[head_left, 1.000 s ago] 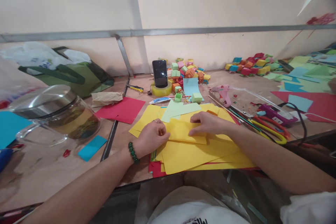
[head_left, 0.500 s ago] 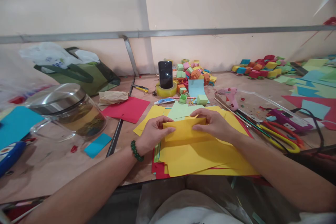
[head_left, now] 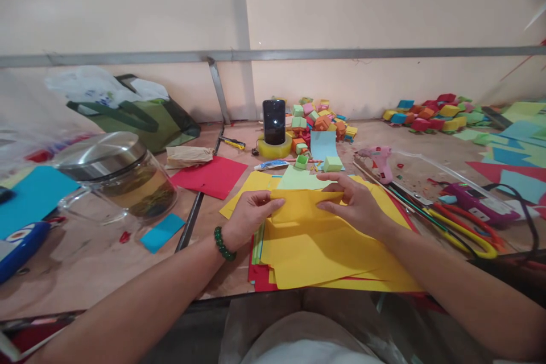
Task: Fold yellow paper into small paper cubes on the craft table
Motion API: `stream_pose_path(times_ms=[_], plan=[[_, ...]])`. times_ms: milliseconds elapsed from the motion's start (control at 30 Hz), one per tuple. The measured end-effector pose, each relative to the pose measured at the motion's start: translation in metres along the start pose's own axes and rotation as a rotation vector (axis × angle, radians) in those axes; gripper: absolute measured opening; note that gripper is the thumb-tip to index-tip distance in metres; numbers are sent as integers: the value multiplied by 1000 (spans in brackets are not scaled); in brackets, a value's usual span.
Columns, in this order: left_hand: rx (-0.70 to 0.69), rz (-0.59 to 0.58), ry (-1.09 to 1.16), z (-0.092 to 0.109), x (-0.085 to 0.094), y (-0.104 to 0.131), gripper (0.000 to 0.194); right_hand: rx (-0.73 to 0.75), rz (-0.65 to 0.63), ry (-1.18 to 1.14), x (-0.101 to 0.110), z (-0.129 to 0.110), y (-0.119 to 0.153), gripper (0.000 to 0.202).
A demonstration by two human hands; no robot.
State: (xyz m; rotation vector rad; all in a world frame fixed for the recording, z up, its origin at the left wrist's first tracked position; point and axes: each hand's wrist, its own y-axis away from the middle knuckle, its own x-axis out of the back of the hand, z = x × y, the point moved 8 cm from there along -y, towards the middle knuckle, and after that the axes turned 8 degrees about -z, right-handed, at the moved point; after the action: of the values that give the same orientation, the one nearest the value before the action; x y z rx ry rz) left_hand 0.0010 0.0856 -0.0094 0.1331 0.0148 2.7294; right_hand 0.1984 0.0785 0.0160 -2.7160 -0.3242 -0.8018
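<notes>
A small piece of yellow paper (head_left: pixel 298 206) is held up between my two hands, its surface bent slightly. My left hand (head_left: pixel 252 213), with a green bead bracelet at the wrist, pinches its left edge between thumb and fingers. At the right end my right hand (head_left: pixel 356 205) grips it, thumb in front and fingers behind. Beneath lies a stack of yellow sheets (head_left: pixel 324 259) with red and green sheets under it. Just behind the held paper are a light green sheet (head_left: pixel 296 177) and a small green paper box (head_left: pixel 331 164).
A glass teapot (head_left: pixel 123 176) stands left, near a blue paper strip (head_left: pixel 162 233) and a red sheet (head_left: pixel 213 176). A phone (head_left: pixel 273 122) stands in a tape roll (head_left: pixel 275 149) before piled paper cubes (head_left: pixel 322 119). To the right lie a pink glue gun (head_left: pixel 381 162) and scissors (head_left: pixel 464 233).
The yellow paper has tilted a little more upright between my hands, which keep their hold. The whole view has shifted slightly, so the table's things appear further right.
</notes>
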Motion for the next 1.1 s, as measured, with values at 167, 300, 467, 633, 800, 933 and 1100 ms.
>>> stream_pose_path(times_ms=[167, 300, 467, 633, 800, 933, 1100], plan=[[-45, 26, -96, 6, 0, 2, 52, -7, -2, -78, 1, 3, 0, 50], [-92, 42, -170, 10, 1, 4, 56, -16, -6, -189, 2, 5, 0, 53], [-124, 55, -234, 16, 0, 7, 58, -5, 1, -263, 3, 4, -1, 52], [-145, 70, -271, 24, -2, 8, 58, -8, 1, -280, 3, 4, 0, 53], [-142, 84, -302, 31, -2, 11, 60, -7, 15, -277, 4, -4, -2, 53], [-167, 99, -311, 33, -1, 14, 56, -22, 0, -310, 2, -9, -3, 55], [-205, 141, -312, 31, 4, 14, 44, -25, 35, -363, 5, 2, -3, 58]])
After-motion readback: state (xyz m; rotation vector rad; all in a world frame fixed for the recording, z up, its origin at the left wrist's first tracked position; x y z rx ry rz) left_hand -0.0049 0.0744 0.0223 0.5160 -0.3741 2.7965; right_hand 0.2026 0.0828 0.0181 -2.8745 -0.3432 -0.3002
